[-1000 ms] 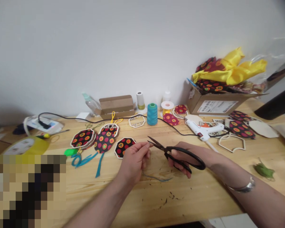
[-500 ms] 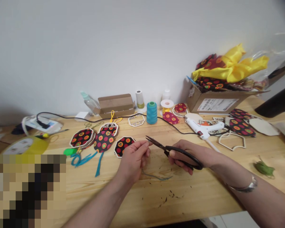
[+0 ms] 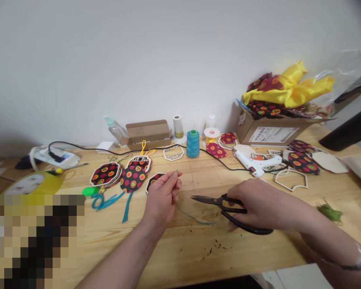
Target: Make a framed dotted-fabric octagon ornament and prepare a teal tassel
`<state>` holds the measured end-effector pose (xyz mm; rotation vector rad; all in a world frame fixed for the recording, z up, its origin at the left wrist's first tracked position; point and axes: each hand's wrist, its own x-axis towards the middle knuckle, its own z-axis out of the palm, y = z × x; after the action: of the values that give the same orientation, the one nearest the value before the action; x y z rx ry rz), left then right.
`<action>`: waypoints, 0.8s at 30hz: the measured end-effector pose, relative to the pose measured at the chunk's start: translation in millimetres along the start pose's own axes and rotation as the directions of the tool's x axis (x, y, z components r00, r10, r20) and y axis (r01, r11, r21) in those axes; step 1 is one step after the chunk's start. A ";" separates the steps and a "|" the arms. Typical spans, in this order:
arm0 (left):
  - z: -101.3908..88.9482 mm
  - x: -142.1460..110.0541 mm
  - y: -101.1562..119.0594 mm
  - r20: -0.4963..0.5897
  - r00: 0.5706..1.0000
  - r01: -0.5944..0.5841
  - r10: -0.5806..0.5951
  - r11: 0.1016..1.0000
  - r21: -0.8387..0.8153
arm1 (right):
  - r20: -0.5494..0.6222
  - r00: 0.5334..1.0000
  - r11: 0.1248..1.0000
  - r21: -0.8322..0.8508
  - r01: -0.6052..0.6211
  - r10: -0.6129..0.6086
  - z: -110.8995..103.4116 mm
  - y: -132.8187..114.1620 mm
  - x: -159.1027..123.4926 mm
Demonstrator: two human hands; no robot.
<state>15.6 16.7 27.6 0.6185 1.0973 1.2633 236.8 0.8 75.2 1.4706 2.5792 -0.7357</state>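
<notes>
1. You have a patterned piece (image 3: 132, 177) lying made up, with blue tails (image 3: 126, 208) attached; an openwork frame (image 3: 173, 153) lies bare of fabric, and the thread (image 3: 192, 218) is a loose length in use
2. Dark scraps (image 3: 218, 245) on the table (image 3: 138, 257) suggest trimming has been done; whether the thread has been cut, or how much work is left, you can't tell from here
3. Your left hand (image 3: 162, 196) pinches the thread, which trails below it, above or on the table
4. Your right hand (image 3: 255, 204) grips the scissors (image 3: 212, 200) by the handles, blades nearly together and apart from the thread
5. The scissors' tips point left, toward your left hand; their long axis runs roughly sideways, handles lower right
6. The thread's long axis slants down and rightward, its free end pointing right
</notes>
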 end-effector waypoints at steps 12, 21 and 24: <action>2.7 -3.8 -1.4 0.006 1.000 0.011 -0.011 1.000 -0.008 | -0.114 0.956 0.938 -0.196 -0.287 0.269 25.9 63.1 -51.1; 0.5 -3.3 0.3 0.002 1.000 -0.013 0.013 0.998 -0.065 | -0.200 0.899 0.843 -0.470 0.261 -0.390 7.3 -9.5 32.2; 0.3 -2.6 1.3 -0.008 1.000 -0.022 0.021 0.997 -0.072 | -0.126 0.809 0.684 -0.617 0.389 -0.574 7.0 -15.9 60.3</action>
<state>15.5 14.6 29.6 0.5735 1.0489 1.3187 190.2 38.6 56.7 0.7477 3.0711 0.3032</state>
